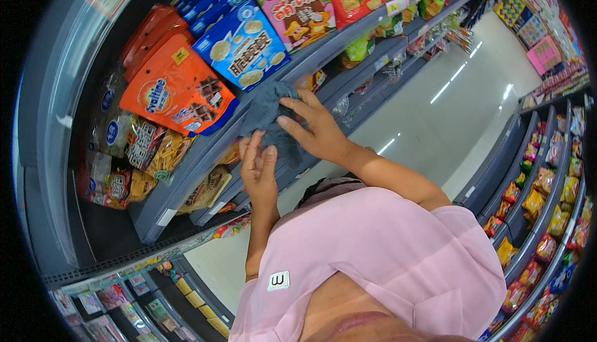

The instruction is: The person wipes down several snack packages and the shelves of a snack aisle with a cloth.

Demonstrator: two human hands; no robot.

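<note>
A bunched grey-blue cloth point(268, 108) is between my hands, just in front of the shelf edge. My right hand point(319, 125) grips it from the right, thumb and fingers pressed into its folds. From below, my left hand point(260, 169) holds its lower left part with the fingertips and thumb. Right behind the cloth stands a blue snack bag point(245, 43). An orange Ovaltine pouch point(172, 90) stands to the left of that, its lower corner close to the cloth.
Clear snack bags point(156, 150) lie at the shelf's left end; a pink snack bag point(298, 10) stands farther right. Price tags line the grey shelf edge point(359, 29). Lower shelves hold more packets point(207, 190). Across the tiled aisle point(419, 108) is another stocked rack point(527, 202).
</note>
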